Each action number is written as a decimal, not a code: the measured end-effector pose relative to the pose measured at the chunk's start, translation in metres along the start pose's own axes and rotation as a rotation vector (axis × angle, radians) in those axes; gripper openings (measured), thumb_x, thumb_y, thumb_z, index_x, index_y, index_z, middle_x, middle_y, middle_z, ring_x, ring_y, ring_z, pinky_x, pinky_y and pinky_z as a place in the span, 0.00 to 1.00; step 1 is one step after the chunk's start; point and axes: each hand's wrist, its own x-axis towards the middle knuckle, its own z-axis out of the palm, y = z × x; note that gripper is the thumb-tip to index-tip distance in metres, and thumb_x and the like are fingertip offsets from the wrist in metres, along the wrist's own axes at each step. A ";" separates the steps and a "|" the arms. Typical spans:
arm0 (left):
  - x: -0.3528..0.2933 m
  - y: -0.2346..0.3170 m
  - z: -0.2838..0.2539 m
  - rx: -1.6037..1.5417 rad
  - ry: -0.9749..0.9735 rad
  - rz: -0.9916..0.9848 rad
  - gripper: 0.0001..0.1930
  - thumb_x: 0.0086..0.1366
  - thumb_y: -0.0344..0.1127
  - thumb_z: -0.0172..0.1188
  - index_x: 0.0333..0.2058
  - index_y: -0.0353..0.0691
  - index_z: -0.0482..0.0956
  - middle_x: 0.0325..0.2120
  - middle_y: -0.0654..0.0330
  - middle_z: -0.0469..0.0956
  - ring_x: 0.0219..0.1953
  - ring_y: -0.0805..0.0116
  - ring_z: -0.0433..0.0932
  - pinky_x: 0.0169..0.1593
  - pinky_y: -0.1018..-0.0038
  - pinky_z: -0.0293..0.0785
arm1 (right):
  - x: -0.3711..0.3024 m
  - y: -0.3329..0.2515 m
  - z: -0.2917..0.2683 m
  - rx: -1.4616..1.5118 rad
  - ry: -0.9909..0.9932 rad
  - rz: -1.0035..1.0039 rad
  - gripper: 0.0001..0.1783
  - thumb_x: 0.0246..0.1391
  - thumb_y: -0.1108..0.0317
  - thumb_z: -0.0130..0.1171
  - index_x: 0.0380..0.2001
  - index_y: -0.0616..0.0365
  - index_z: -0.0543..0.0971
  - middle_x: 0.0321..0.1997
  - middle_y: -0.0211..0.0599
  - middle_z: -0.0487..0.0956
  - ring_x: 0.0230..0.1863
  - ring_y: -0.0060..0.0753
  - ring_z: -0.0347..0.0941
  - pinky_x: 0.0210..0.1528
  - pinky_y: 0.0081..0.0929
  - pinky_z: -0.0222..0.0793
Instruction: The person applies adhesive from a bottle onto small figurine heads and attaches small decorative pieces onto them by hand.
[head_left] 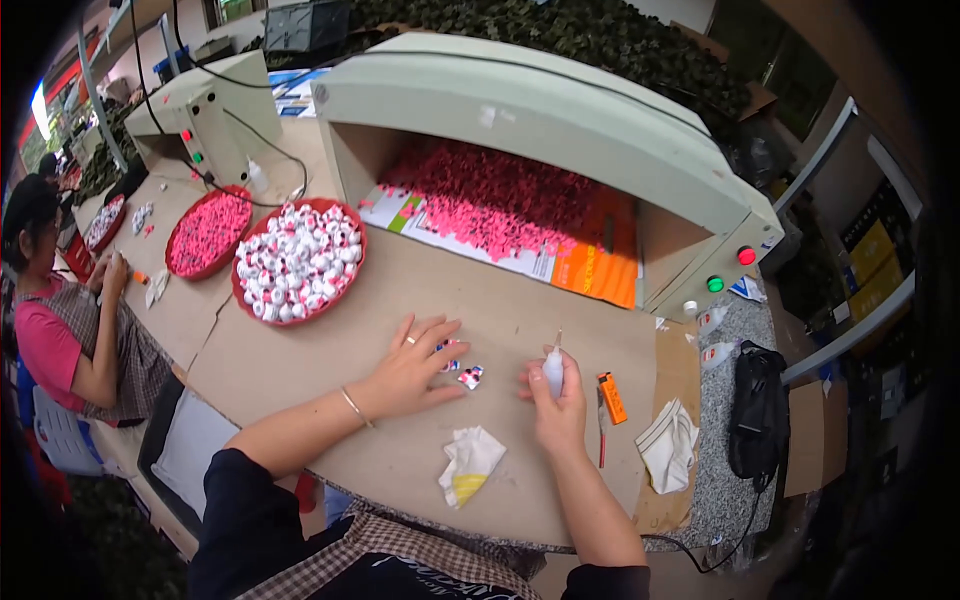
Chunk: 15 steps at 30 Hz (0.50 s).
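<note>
My right hand (560, 405) is wrapped round a small white squeeze bottle (553, 372) with a thin needle tip pointing up. My left hand (405, 372) lies on the table with its fingers spread, a ring on one of them. Under and beside its fingers are a few small white pieces with pink, black and blue marks; one such piece (470, 377) shows by the fingertips. A crumpled white and yellow cloth (472, 466) lies between my forearms. To the right of my right hand lie an orange box-shaped object (612, 398) and a thin red stick-like tool (602, 435).
A red basket (357, 270) holds many white pieces; another red basket (172, 262) holds pink ones. A pale hooded machine (480, 85) spans the back, pink pieces beneath it. At right lie a white cloth (668, 445) and black bag (757, 410). A co-worker (75, 335) sits left.
</note>
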 end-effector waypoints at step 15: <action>0.008 0.026 0.024 0.158 -0.117 0.113 0.18 0.48 0.44 0.58 0.38 0.44 0.71 0.32 0.64 0.70 0.39 0.67 0.67 0.50 0.63 0.54 | -0.008 0.018 0.013 -0.029 -0.077 0.152 0.21 0.47 0.76 0.52 0.46 0.61 0.63 0.37 0.32 0.72 0.31 0.21 0.70 0.30 0.16 0.69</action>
